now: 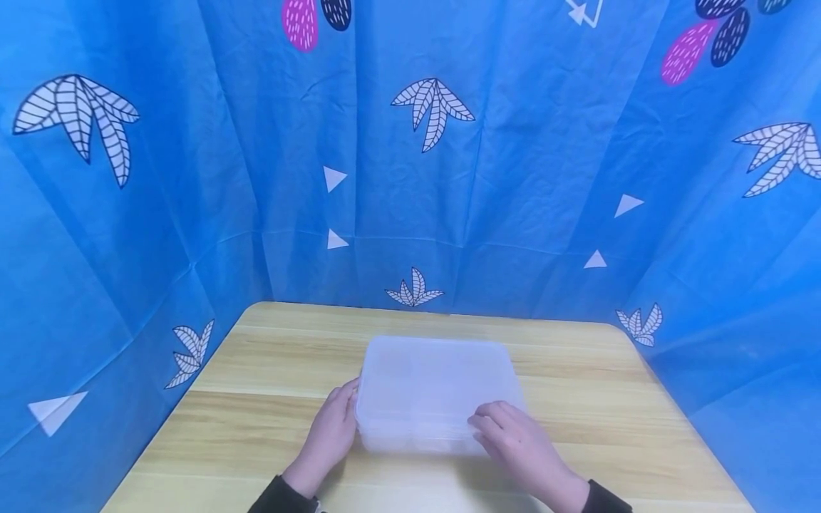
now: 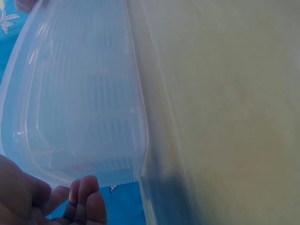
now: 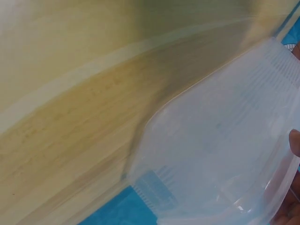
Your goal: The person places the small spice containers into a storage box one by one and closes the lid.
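Note:
A translucent plastic container (image 1: 417, 438) with a pale flat lid (image 1: 436, 377) sits on the wooden table. At its left end is my left hand (image 1: 333, 424), holding it near the rim. In the left wrist view, that hand's fingertips (image 2: 89, 185) come up against the end wall of the container (image 2: 89, 108). My right hand (image 1: 516, 442) grips the front right edge, fingers over the lid and thumb at the rim. The right wrist view has the thumb (image 3: 295, 140) at the rim, beside the ribbed, see-through wall of the container (image 3: 220, 136).
Wood-grain table (image 1: 269, 406) surface surrounds the container on all sides. A blue curtain (image 1: 410, 199) printed with leaves and triangles hangs close behind the table and along its left and right edges. Dark sleeves (image 1: 285, 495) cover both wrists.

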`<action>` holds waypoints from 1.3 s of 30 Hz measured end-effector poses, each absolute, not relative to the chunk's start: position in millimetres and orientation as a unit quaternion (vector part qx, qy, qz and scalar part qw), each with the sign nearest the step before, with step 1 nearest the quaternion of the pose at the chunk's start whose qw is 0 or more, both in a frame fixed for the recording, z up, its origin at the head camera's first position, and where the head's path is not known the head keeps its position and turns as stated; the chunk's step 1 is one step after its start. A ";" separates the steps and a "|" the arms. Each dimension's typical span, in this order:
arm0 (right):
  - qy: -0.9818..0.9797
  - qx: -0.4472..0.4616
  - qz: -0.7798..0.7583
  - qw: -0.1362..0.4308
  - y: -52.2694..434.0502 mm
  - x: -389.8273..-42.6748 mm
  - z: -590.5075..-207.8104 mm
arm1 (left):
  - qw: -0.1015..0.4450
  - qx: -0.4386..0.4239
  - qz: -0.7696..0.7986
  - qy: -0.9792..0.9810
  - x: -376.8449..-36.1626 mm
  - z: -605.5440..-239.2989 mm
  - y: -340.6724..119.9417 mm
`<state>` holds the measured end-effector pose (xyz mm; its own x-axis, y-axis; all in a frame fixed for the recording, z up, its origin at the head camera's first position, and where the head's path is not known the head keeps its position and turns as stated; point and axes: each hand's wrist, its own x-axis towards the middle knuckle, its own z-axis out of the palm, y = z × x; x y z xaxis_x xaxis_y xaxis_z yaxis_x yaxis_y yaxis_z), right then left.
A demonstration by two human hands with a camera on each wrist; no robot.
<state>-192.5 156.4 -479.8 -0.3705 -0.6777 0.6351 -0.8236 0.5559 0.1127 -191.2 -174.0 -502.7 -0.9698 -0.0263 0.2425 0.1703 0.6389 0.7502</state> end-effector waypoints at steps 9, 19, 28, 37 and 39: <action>-0.828 0.460 0.105 0.302 157.4 -190.1 -483.8 | 0.113 -0.040 -0.416 -0.901 -190.7 -503.7 -174.7; -0.828 0.462 0.113 0.297 157.6 -189.0 -482.9 | 0.107 -0.036 -0.418 -0.902 -191.2 -502.8 -174.4; -0.838 0.454 0.114 0.280 158.2 -187.9 -481.2 | 0.109 -0.034 -0.427 -0.897 -192.6 -502.8 -175.5; -0.823 0.466 0.140 0.293 159.2 -192.9 -473.6 | 0.114 -0.032 -0.421 -0.899 -195.0 -498.8 -177.6; -0.821 0.465 0.145 0.298 159.4 -195.0 -469.9 | 0.121 -0.035 -0.418 -0.900 -196.3 -496.5 -178.3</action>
<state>-195.0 159.4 -469.9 -0.3899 -0.6766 0.6247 -0.8496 0.5260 0.0394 -196.3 -178.3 -496.5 -0.9685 -0.0385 0.2461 0.1634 0.6478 0.7441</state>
